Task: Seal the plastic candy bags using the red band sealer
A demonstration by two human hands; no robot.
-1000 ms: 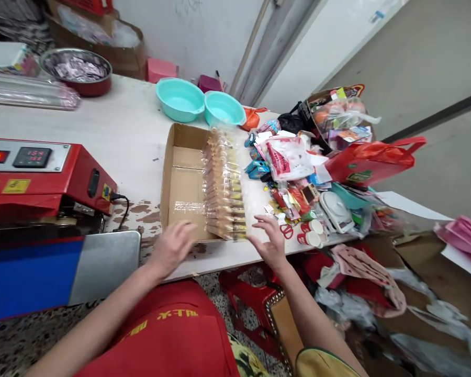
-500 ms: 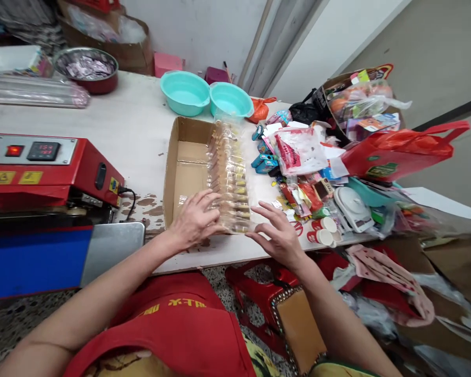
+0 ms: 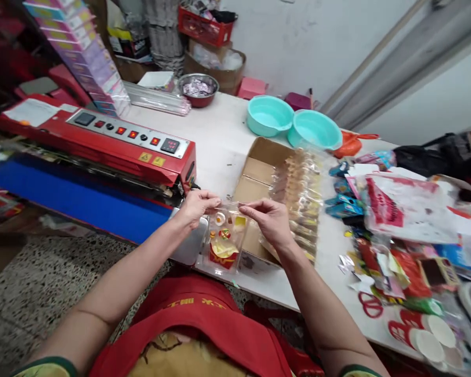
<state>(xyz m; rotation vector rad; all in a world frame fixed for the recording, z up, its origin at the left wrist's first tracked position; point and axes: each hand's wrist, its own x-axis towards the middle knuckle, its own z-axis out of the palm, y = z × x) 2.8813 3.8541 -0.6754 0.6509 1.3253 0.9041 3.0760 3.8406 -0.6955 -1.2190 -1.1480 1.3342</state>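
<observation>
A clear plastic packet (image 3: 224, 241) with small yellow and red toy pieces inside hangs between my two hands. My left hand (image 3: 196, 205) pinches its top left corner and my right hand (image 3: 269, 219) pinches its top right corner. The packet is held just in front of the table edge, beside the metal end plate of a red band sealer (image 3: 133, 144) with a blue belt (image 3: 78, 199). Behind my right hand a flat cardboard box (image 3: 259, 173) holds a row of similar filled packets (image 3: 304, 193).
Two turquoise bowls (image 3: 292, 120) stand behind the box. A metal bowl (image 3: 198, 88) and clear wrappers lie farther back. To the right the table is crowded with bags, small toys, red scissors (image 3: 371, 305) and paper cups (image 3: 418, 330). A stack of purple boxes (image 3: 86, 57) stands at the left.
Both hands left the row of packets in the box and now hold one packet up by its top corners. The view has swung left toward the sealer.
</observation>
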